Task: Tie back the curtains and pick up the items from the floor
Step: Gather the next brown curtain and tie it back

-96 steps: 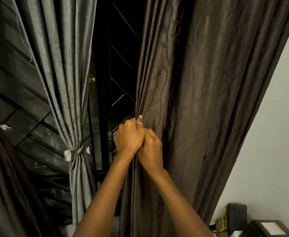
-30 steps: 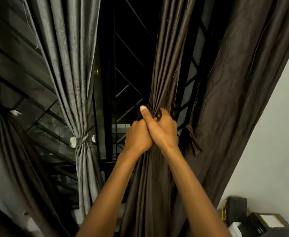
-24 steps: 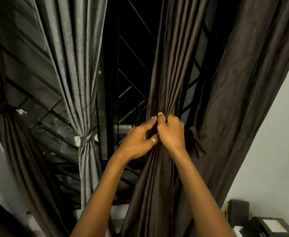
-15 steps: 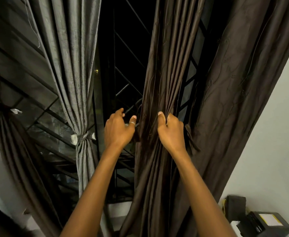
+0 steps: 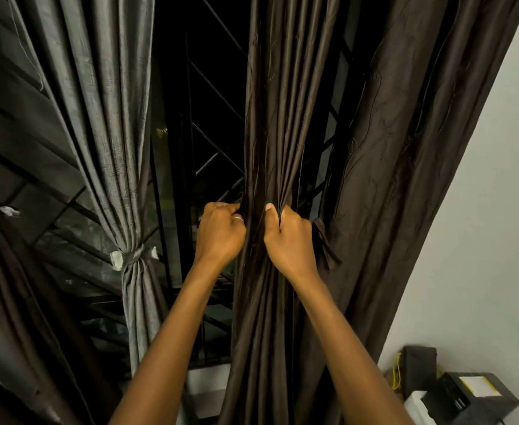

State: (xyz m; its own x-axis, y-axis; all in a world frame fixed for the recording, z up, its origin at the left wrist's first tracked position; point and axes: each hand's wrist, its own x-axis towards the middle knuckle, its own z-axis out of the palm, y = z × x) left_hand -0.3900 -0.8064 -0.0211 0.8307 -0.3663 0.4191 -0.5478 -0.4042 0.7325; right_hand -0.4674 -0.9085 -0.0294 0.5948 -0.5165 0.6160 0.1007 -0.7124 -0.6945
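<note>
Brown curtain: the brown curtain hangs in the middle of the view. Its folds are drawn into a narrow bundle at the level of the hands, in front of the dark window grille.
Left hand: the left hand has its fingers curled on the bundle's left edge, pinching the cloth.
Right hand: the right hand grips the folds on the right side, thumb up against them.
Tie: a dark strip hangs just beside the right hand. It is probably the tieback, though the dim light leaves that unsure.
Handling: the cloth is soft, smooth and slightly glossy, light to lift but apt to slide and spread. It is best held round the whole bundle at its waist, one hand clamped on it while the other carries the strip round.
Done already: the grey curtain to the left is cinched by its band.
Floor items: none in view; that part looks not yet begun.
</note>
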